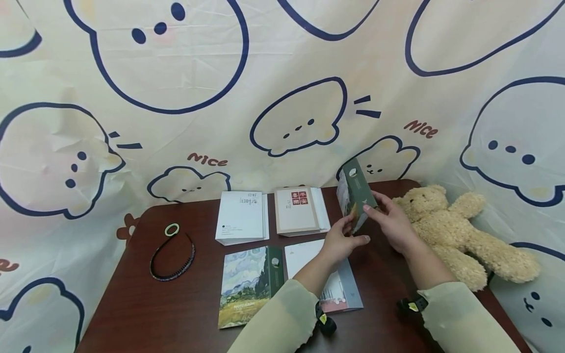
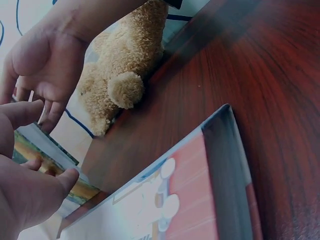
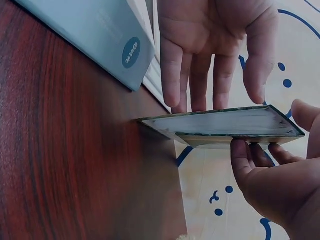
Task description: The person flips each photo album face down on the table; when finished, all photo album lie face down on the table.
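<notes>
A photo album with a dark green spine (image 1: 359, 185) and a painted cover is held upright at the table's back right. My right hand (image 1: 395, 226) grips its spine side, the thumb near the spine and the fingers against one cover. Against the other cover rest the nearly straight fingers of my left hand (image 1: 337, 245), with its thumb apart from the album. In the right wrist view the page edges (image 3: 225, 121) show between the covers. Below my left forearm lies a pale album (image 1: 304, 251), partly hidden by the arm; its pink and white cover (image 2: 187, 200) shows in the left wrist view.
A white album (image 1: 240, 215) and a beige one with red characters (image 1: 295, 213) lie at the back. In front lies a landscape-painted album (image 1: 244, 282). A dark braided headband (image 1: 178, 272) and pale green ring (image 1: 172, 229) lie left. A teddy bear (image 1: 441, 228) lies right.
</notes>
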A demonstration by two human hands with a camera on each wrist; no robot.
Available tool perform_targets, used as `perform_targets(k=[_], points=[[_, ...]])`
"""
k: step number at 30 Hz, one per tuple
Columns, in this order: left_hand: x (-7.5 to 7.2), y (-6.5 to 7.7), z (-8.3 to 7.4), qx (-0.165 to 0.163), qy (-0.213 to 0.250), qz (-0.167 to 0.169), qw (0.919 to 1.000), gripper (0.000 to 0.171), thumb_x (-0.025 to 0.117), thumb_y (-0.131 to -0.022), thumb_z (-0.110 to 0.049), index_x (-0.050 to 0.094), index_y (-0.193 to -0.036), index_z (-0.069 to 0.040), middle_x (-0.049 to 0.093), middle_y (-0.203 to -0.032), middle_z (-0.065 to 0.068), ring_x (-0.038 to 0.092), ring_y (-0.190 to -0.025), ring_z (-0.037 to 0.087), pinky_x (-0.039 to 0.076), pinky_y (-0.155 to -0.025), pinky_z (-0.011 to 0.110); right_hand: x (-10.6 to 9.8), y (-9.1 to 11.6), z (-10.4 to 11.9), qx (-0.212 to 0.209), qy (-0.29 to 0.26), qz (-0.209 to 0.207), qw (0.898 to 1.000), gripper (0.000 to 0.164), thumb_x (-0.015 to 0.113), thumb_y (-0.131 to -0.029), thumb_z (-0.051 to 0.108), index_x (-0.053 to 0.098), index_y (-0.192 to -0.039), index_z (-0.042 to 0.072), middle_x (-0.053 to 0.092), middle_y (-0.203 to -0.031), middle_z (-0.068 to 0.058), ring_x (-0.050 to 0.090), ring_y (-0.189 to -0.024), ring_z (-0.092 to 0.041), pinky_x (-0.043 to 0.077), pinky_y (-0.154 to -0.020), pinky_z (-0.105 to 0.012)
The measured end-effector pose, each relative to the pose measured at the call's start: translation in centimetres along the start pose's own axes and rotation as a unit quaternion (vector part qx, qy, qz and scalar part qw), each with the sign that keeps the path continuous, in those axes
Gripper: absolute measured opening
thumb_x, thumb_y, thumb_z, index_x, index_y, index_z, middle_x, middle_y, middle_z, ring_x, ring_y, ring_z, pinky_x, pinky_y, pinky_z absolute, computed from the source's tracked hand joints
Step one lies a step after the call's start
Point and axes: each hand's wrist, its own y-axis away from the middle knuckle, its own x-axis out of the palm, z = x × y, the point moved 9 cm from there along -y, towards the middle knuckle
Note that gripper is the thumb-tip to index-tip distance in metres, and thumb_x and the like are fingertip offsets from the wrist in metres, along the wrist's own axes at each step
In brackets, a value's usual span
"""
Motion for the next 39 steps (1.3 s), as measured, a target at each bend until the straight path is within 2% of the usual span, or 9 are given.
perform_targets(k=[6, 8, 13, 20, 27, 30, 33, 36, 39], points=[[0.4, -0.2, 0.2, -0.001, -0.007, 0.007, 0.9999, 0.074, 0.085, -0.085, -0.022, 0.052, -0.152, -0.017, 0.055, -0.149, 0.008, 0.049, -0.141, 0.028, 0.046, -0.111, 0.046, -0.8, 0.1, -0.6, 0.004, -0.009, -0.005, 1.000, 0.081, 0.063, -0.103, 0.045, 0.024, -0.166, 0.011, 0.036, -0.158, -0.022, 0.038, -0.143, -0.035, 0.029, -0.120, -0.054], [0.5, -0.2, 0.4, -0.005, -0.011, 0.006, 0.9999, 0.074, 0.085, -0.085, -0.021, 0.053, -0.151, -0.016, 0.055, -0.149, 0.009, 0.049, -0.141, 0.029, 0.046, -0.111, 0.046, -1.1, 0.2, -0.8, 0.003, -0.007, -0.011, 1.000, 0.079, 0.062, -0.104, 0.044, 0.025, -0.165, 0.011, 0.038, -0.156, -0.022, 0.042, -0.138, -0.031, 0.038, -0.114, -0.042], [0.7, -0.1, 0.8, -0.015, -0.025, 0.004, 0.9996, 0.072, 0.085, -0.084, -0.018, 0.054, -0.149, -0.014, 0.055, -0.150, 0.011, 0.049, -0.140, 0.028, 0.046, -0.110, 0.046, -1.8, 0.4, -1.2, 0.004, -0.003, -0.026, 1.000, 0.076, 0.059, -0.105, 0.043, 0.026, -0.165, 0.011, 0.040, -0.154, -0.021, 0.046, -0.130, -0.025, 0.045, -0.105, -0.031], [0.9, -0.1, 0.9, -0.013, -0.036, 0.007, 0.9993, 0.071, 0.085, -0.085, -0.019, 0.055, -0.149, -0.014, 0.055, -0.150, 0.010, 0.049, -0.141, 0.028, 0.047, -0.110, 0.045, -2.3, 0.5, -1.9, 0.012, -0.017, -0.039, 0.999, 0.079, 0.059, -0.105, 0.047, 0.025, -0.165, 0.008, 0.039, -0.155, -0.021, 0.046, -0.129, -0.029, 0.036, -0.112, -0.049], [0.9, -0.1, 1.2, -0.014, -0.035, 0.008, 0.9993, 0.071, 0.084, -0.085, -0.018, 0.055, -0.149, -0.013, 0.054, -0.151, 0.009, 0.048, -0.142, 0.026, 0.046, -0.111, 0.042, -2.9, 0.8, -3.0, 0.044, -0.024, -0.063, 0.997, 0.082, 0.059, -0.102, 0.053, 0.026, -0.166, 0.014, 0.039, -0.153, -0.021, 0.044, -0.130, -0.032, 0.039, -0.106, -0.047], [0.8, 0.0, 1.1, -0.015, -0.035, 0.005, 0.9993, 0.070, 0.085, -0.084, -0.018, 0.056, -0.148, -0.013, 0.054, -0.151, 0.010, 0.048, -0.142, 0.028, 0.046, -0.111, 0.043, -3.3, 0.9, -3.4, 0.048, -0.020, -0.072, 0.996, 0.080, 0.058, -0.103, 0.053, 0.027, -0.166, 0.015, 0.041, -0.151, -0.021, 0.047, -0.127, -0.032, 0.044, -0.099, -0.041], [0.7, -0.1, 1.2, -0.020, -0.034, 0.002, 0.9992, 0.068, 0.084, -0.085, -0.018, 0.057, -0.147, -0.014, 0.054, -0.151, 0.011, 0.049, -0.141, 0.031, 0.047, -0.110, 0.044, -3.6, 1.0, -3.9, 0.053, -0.021, -0.077, 0.995, 0.077, 0.057, -0.104, 0.051, 0.026, -0.166, 0.017, 0.045, -0.146, -0.020, 0.052, -0.113, -0.028, 0.049, -0.076, -0.033], [0.5, -0.1, 1.3, -0.024, -0.037, 0.000, 0.9990, 0.067, 0.084, -0.085, -0.019, 0.057, -0.146, -0.015, 0.053, -0.152, 0.012, 0.050, -0.140, 0.034, 0.048, -0.108, 0.045, -3.8, 1.0, -4.5, 0.058, -0.024, -0.082, 0.995, 0.075, 0.056, -0.105, 0.048, 0.025, -0.166, 0.018, 0.049, -0.138, -0.019, 0.053, -0.098, -0.024, 0.041, -0.054, -0.030], [0.5, -0.2, 1.4, -0.023, -0.043, 0.002, 0.9988, 0.067, 0.084, -0.086, -0.019, 0.057, -0.147, -0.015, 0.053, -0.152, 0.012, 0.050, -0.139, 0.034, 0.049, -0.108, 0.045, -3.9, 1.0, -4.9, 0.058, -0.026, -0.084, 0.994, 0.072, 0.054, -0.107, 0.045, 0.024, -0.167, 0.018, 0.050, -0.132, -0.018, 0.056, -0.095, -0.022, 0.038, -0.050, -0.030]])
